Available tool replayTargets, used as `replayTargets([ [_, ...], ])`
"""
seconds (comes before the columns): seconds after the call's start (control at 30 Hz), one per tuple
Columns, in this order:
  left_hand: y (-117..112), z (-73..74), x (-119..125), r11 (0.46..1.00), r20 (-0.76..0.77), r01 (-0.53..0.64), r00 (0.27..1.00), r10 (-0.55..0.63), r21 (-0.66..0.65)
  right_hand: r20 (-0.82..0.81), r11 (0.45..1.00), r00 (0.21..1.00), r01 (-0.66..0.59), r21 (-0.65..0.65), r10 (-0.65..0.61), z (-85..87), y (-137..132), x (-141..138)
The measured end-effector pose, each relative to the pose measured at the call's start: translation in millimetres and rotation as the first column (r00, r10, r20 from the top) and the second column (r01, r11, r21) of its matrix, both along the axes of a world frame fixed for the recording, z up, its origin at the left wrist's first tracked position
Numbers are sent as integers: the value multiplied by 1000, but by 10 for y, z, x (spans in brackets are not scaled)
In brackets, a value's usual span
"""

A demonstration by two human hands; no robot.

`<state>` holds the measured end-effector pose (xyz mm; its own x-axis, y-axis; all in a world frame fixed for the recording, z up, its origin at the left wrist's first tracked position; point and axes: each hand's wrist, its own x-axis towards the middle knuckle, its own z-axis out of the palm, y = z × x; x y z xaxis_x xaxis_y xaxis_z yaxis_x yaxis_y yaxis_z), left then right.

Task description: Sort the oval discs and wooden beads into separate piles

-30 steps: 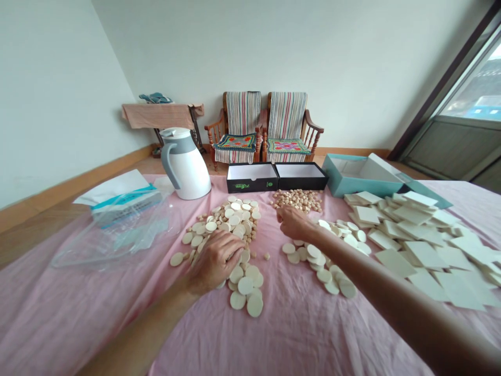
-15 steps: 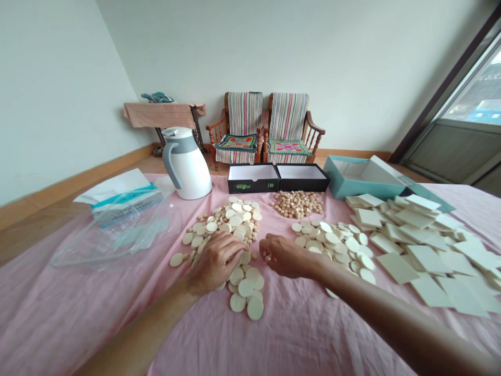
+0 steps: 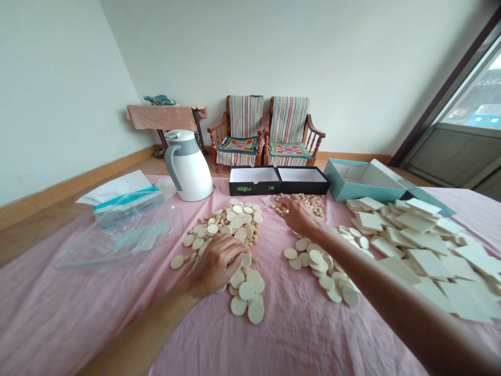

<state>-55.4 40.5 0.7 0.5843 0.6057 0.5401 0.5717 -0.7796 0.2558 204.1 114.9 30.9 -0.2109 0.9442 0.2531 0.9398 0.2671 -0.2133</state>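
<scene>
My left hand (image 3: 219, 263) rests low over a mixed heap of pale wooden discs (image 3: 235, 223) and small wooden beads. Its fingers are curled down and pressed together; what lies under them is hidden. My right hand (image 3: 300, 215) reaches to the separate pile of small round wooden beads (image 3: 313, 202), fingers bent in a pinch at the pile's left side. A small pale bead shows at those fingertips. Loose discs (image 3: 256, 309) lie just in front of my left hand. Another pile of discs (image 3: 316, 257) spreads beneath my right forearm.
Square pale wooden tiles (image 3: 428, 261) are heaped at the right. Behind the beads stand two black boxes (image 3: 254, 188) and a teal box (image 3: 352, 190). A white-and-grey jug (image 3: 195, 175) and clear plastic packaging (image 3: 117, 245) occupy the left. Pink cloth (image 3: 270, 344) covers the table.
My right hand has moved away from the mixed heap, forward and to the right, to the bead pile. My left hand has stayed in place over the heap.
</scene>
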Motion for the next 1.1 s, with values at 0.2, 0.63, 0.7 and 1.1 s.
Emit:
replayTargets([
  [0.2, 13, -30, -8, 1000, -1, -13, 1000, 13, 0, -175, 918, 937, -336, -210, 303, -187, -477, -441],
  [0.63, 17, -18, -11, 1000, -8, -10, 1000, 10, 27, -36, 963, 984, -178, -205, 174, -228, -558, -492],
  [0.7, 14, -14, -11, 1000, -9, -5, 1000, 5, 15, -61, 987, 993, -110, -119, 103, -177, -564, -439],
  [1.1, 58, 11, -47, 990, 87, -102, 992, 93, 103, -169, 770, 762, -637, -20, 625, -201, -1533, -778],
])
